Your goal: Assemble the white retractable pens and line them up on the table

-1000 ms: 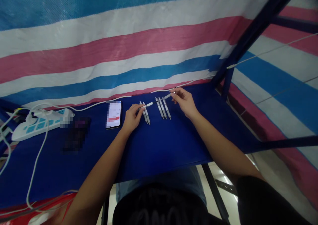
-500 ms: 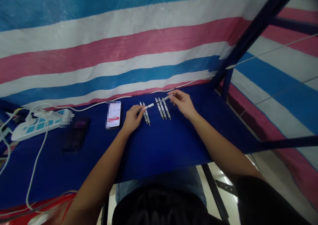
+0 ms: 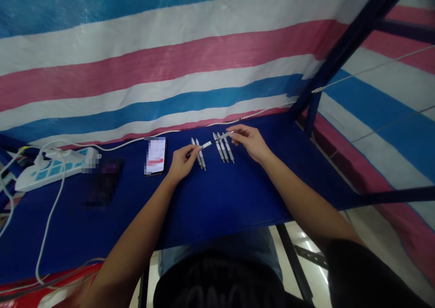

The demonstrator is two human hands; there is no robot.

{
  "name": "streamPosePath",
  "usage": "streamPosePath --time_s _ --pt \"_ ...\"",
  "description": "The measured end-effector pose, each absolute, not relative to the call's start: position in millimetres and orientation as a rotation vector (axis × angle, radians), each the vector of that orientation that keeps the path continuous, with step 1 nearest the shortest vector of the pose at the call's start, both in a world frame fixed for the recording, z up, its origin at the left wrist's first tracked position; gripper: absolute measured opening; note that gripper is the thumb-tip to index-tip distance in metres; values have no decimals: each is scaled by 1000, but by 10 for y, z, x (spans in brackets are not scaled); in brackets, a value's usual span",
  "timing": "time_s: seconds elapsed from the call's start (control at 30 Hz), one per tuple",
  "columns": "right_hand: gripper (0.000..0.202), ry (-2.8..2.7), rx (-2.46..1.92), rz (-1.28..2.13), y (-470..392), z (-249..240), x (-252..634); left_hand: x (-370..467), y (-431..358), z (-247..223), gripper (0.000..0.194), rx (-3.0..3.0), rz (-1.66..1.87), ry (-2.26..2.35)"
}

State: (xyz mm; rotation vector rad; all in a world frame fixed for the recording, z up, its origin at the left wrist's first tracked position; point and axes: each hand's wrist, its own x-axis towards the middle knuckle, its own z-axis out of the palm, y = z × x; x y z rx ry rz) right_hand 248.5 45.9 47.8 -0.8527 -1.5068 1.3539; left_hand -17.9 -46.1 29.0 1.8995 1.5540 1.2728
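Observation:
My left hand [image 3: 183, 163] pinches a white pen part [image 3: 206, 144] with a dark end near the fingers. Facing it, my right hand [image 3: 249, 141] grips a pale pen part [image 3: 222, 137] between thumb and fingertips. A thin dark piece shows at the tip of this second part, pointing at the first; whether the two touch is too small to tell. Two white pens [image 3: 201, 156] lie side by side next to my left fingers, partly covered by them. Three more white pens [image 3: 224, 150] lie parallel below my right fingertips.
A lit phone [image 3: 156, 156] lies left of my left hand on the blue table [image 3: 217, 203]. Farther left are a blurred dark object [image 3: 105, 181] and a white power strip [image 3: 57, 169] with loose cables. A striped tarp [image 3: 170, 63] hangs behind; a blue frame post [image 3: 343, 58] stands right.
My right hand has shifted very slightly left with its pen part. My left hand stays nearly still, and the pens on the table have not moved.

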Motion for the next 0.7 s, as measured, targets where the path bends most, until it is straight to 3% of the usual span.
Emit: streamPosePath --time_s 0.33,0.5,0.6,0.7 --pt "34 -1638 -860 1357 376 418 2386 -163 -473 282 35 1874 1276 1467" --pt "58 -1868 -1001 1215 348 428 2395 -173 -448 259 35 1854 1300 1476" --pt "41 -1903 -869 1256 346 492 2436 -182 -438 248 37 1799 1294 1485" --pt "37 -1923 -840 1231 346 536 2478 -191 -435 252 36 1754 1296 1459"
